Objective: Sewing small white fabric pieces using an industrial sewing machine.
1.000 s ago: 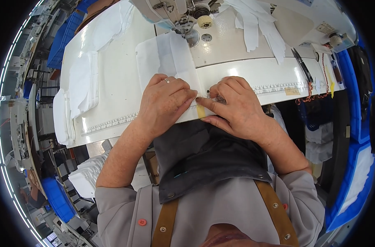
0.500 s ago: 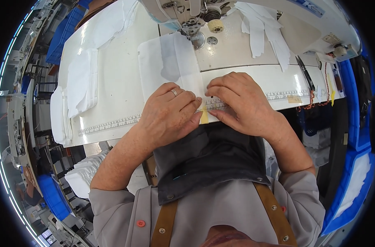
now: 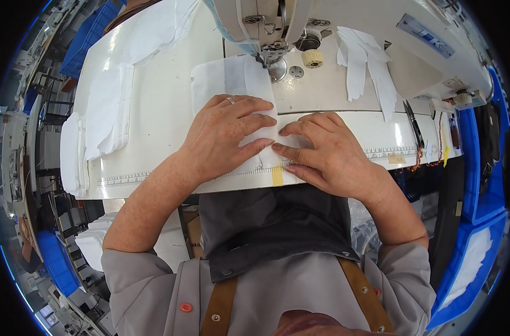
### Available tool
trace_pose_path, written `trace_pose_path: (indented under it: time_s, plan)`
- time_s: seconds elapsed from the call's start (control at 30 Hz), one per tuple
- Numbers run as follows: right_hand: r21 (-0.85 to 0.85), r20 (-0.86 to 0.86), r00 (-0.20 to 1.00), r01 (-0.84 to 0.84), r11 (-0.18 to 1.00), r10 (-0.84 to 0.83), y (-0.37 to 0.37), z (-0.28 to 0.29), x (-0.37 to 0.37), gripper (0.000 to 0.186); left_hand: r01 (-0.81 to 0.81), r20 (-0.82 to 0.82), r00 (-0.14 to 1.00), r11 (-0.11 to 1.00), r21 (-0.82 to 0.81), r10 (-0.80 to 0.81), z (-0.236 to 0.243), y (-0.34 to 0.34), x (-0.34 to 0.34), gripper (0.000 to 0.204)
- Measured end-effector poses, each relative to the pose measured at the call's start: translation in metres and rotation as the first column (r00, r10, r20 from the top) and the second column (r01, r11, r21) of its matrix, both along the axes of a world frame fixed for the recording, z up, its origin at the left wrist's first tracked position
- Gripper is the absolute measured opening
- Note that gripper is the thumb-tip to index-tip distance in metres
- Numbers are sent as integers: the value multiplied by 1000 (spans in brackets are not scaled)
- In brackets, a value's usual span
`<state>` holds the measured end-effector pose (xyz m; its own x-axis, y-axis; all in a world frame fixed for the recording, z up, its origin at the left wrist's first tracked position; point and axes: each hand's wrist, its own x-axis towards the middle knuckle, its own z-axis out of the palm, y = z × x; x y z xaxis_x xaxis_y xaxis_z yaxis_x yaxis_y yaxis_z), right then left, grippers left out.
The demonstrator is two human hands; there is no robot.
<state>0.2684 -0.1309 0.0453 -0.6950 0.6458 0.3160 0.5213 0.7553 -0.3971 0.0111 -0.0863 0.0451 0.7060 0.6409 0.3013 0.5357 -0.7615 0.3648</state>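
A white fabric piece (image 3: 210,78) with a translucent section lies beside the sewing machine's needle and presser area (image 3: 274,66), reaching toward the front edge. My left hand (image 3: 224,134) rests on it with fingers apart, the thumb angled toward its right edge. My right hand (image 3: 325,151) faces it from the right, fingers bent and apart, their tips touching that edge; both hands nearly meet. Just below the fingertips, a yellow tape strip (image 3: 277,178) crosses the printed ruler (image 3: 126,179) along the table's front.
Stacked white pieces (image 3: 106,112) lie at left, loose strips (image 3: 378,78) at back right. Black scissors (image 3: 414,124) lie near thread cords at the right end. Blue bins (image 3: 473,252) flank the table on the right; another (image 3: 59,263) is lower left, near another person's arm (image 3: 26,241).
My left hand's bunched fingers have spread apart over the fabric. My right hand's fingers have shifted at the fabric's edge. The machine appears lower and farther right as the view shifts.
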Motion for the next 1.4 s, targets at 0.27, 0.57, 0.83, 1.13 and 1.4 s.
trace_pose_path:
  time_s: [0.27, 0.57, 0.83, 1.13, 1.4]
  plan:
    - [26, 44, 999, 22, 999, -23, 26, 6, -5, 37, -33, -14, 999, 998, 45, 34, -4, 21, -3, 32]
    - [27, 98, 991, 84, 996, -87, 61, 6, -13, 37, -41, 4, 999, 997, 70, 41, -13, 55, -7, 31]
    - [72, 120, 975, 178, 981, -185, 78, -4, -19, 45, -75, 3, 997, 995, 60, 75, -15, 89, -9, 31]
    - [143, 58, 971, 224, 964, -234, 77, -11, -18, 49, -478, 287, 833, 876, -61, 474, -18, 120, -23, 37]
    - [133, 23, 973, 225, 965, -230, 78, -11, -16, 43, -709, -55, 685, 682, 182, 727, -19, 128, -23, 60]
